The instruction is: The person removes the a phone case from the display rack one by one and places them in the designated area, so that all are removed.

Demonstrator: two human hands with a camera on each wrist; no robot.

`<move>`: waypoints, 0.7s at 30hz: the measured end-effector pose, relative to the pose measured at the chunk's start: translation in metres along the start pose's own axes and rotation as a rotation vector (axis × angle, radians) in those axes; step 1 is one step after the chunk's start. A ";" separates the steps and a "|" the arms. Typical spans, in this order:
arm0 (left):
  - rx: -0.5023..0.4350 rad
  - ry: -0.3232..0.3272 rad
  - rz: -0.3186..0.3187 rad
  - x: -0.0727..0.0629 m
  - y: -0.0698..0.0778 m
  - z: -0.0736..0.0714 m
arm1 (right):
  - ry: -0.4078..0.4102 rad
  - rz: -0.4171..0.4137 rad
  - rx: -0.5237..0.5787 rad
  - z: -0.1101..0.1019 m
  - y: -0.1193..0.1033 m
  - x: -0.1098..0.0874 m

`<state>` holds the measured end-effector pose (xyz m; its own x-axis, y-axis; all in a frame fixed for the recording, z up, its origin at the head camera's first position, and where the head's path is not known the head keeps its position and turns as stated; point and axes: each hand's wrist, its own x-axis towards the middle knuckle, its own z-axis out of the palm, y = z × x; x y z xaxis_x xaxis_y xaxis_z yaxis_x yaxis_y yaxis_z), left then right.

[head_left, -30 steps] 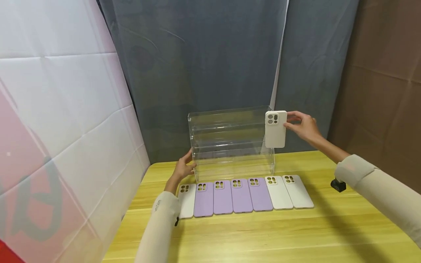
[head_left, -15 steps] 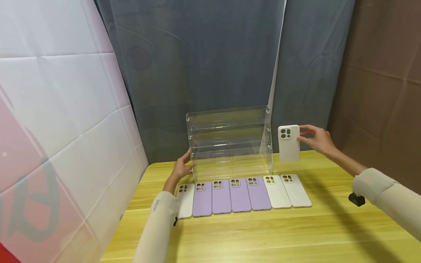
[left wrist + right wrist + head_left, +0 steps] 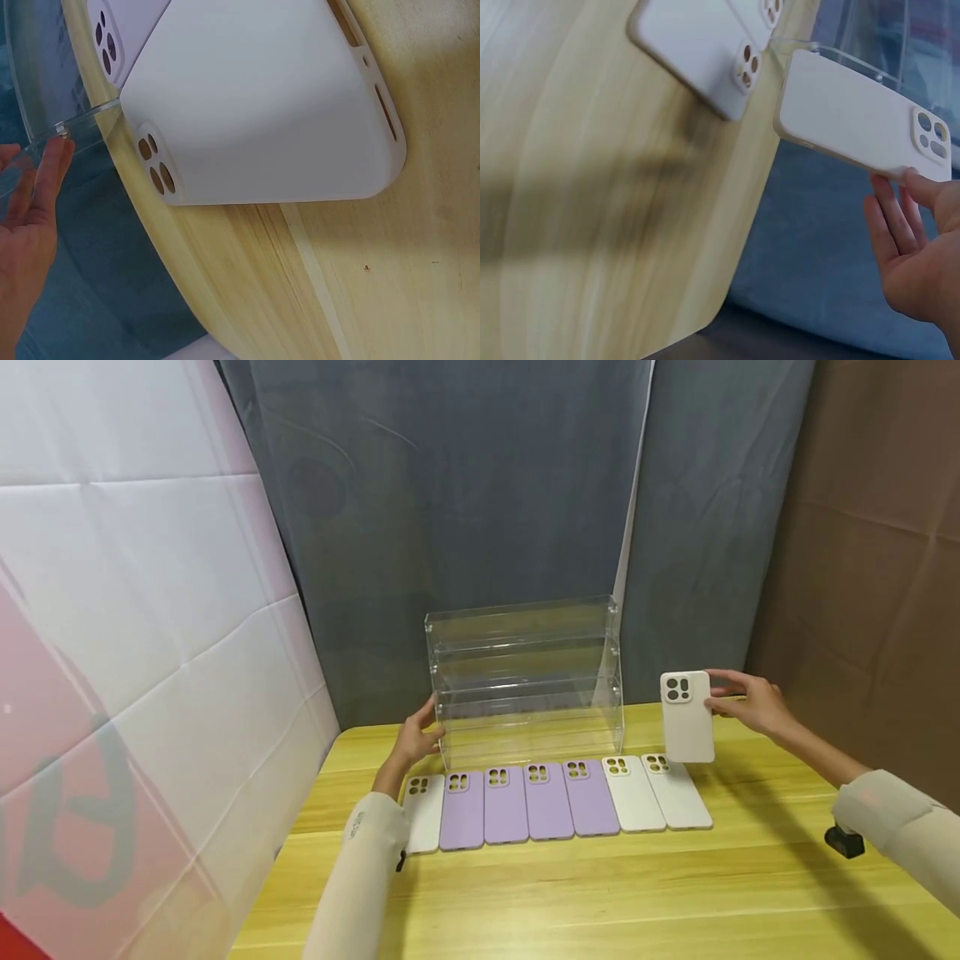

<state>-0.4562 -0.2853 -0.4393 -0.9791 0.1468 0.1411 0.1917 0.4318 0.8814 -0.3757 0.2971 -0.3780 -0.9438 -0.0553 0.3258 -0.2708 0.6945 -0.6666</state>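
Observation:
My right hand (image 3: 757, 706) pinches a white phone case (image 3: 688, 727) by its side edge. The case hangs upright above the table, right of a clear tiered acrylic display rack (image 3: 525, 693). In the right wrist view, my thumb and fingertips hold that case (image 3: 855, 116) near its camera cutout. My left hand (image 3: 415, 739) touches the rack's left side; the left wrist view has its fingers (image 3: 46, 184) fairly straight against the clear panel. Before the rack lies a row of phone cases: a white case (image 3: 424, 818) at left, several purple cases (image 3: 506, 810), then two white cases (image 3: 633, 797) at right.
The yellow wooden table (image 3: 570, 902) extends in front of the row and to its right. A grey curtain (image 3: 480, 485) hangs behind the rack. A white cloth wall (image 3: 172, 568) stands at the left and a brown cloth wall (image 3: 870, 568) at the right.
My right hand has carried the white phone case rightward and down, away from the rack's upper right corner. My left hand stays at the rack's left side; the row is unchanged.

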 end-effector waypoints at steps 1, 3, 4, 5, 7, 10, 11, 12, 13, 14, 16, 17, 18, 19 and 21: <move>-0.002 -0.001 0.002 0.000 0.000 0.000 | -0.007 0.005 0.010 -0.001 0.003 -0.002; -0.001 -0.003 0.005 -0.002 0.000 -0.001 | -0.020 0.015 0.024 -0.001 0.008 -0.005; -0.001 -0.006 0.007 -0.002 0.001 -0.001 | -0.029 0.021 0.033 -0.002 0.011 -0.007; -0.001 -0.009 0.008 -0.003 0.001 -0.002 | -0.039 0.024 0.042 -0.002 0.013 -0.009; -0.002 -0.013 0.007 -0.004 0.001 -0.003 | -0.057 0.027 0.053 -0.001 0.018 -0.013; -0.003 -0.019 -0.003 -0.005 0.001 -0.004 | -0.082 0.039 0.068 -0.001 0.026 -0.018; -0.002 -0.017 -0.004 -0.005 0.001 -0.004 | -0.085 0.041 0.071 0.000 0.029 -0.020; -0.003 -0.015 -0.007 -0.005 0.001 -0.004 | -0.089 0.045 0.073 -0.001 0.032 -0.021; 0.000 -0.013 -0.009 -0.005 0.001 -0.004 | -0.092 0.048 0.079 0.000 0.035 -0.022; 0.004 -0.012 -0.009 -0.005 0.001 -0.004 | -0.098 0.049 0.082 0.000 0.039 -0.023; 0.013 -0.009 -0.008 -0.005 0.000 -0.004 | -0.105 0.049 0.088 0.000 0.045 -0.026; 0.014 -0.009 -0.008 -0.005 0.000 -0.003 | -0.108 0.056 0.092 -0.001 0.048 -0.027; 0.013 -0.010 -0.011 -0.005 0.000 -0.003 | -0.113 0.062 0.092 -0.001 0.051 -0.029; 0.013 -0.011 -0.011 -0.005 0.000 -0.003 | -0.120 0.070 0.093 -0.001 0.053 -0.030; 0.010 -0.013 -0.013 -0.005 -0.001 -0.004 | -0.137 0.092 0.089 -0.002 0.058 -0.031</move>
<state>-0.4515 -0.2902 -0.4392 -0.9806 0.1525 0.1234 0.1794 0.4425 0.8786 -0.3622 0.3404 -0.4253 -0.9806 -0.0960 0.1708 -0.1925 0.6351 -0.7480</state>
